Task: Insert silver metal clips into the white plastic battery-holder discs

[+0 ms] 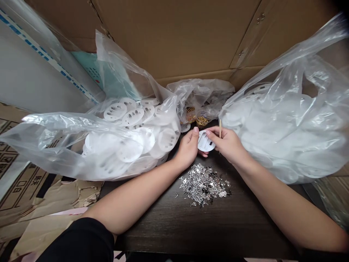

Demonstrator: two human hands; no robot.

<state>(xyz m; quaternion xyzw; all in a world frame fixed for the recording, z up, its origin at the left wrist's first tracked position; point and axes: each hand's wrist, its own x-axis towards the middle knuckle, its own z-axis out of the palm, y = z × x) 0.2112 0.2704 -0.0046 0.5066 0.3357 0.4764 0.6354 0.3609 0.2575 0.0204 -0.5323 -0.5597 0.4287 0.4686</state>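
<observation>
Head view: right hand [228,143] inward, fingers [213,136] on disc [205,145]

Black short sleeve, bare forearms, bare hands.
Left sleeve [79,242]: solid black, matte, soft fabric, loose cut, ends around the elbow; hem [109,234] plain and rounded, surface lightly creased, plain over the part in view. Left forearm [141,196] bare from hem to wrist, smooth outline, narrowing to the left hand [189,148], also bare. Right forearm [283,198] bare, same taper, down to a bare right hand [229,143]. Thumbnails look short; finish too small to read. Dark patch [324,255] at lower right: sleeve or not, can't tell.
</observation>
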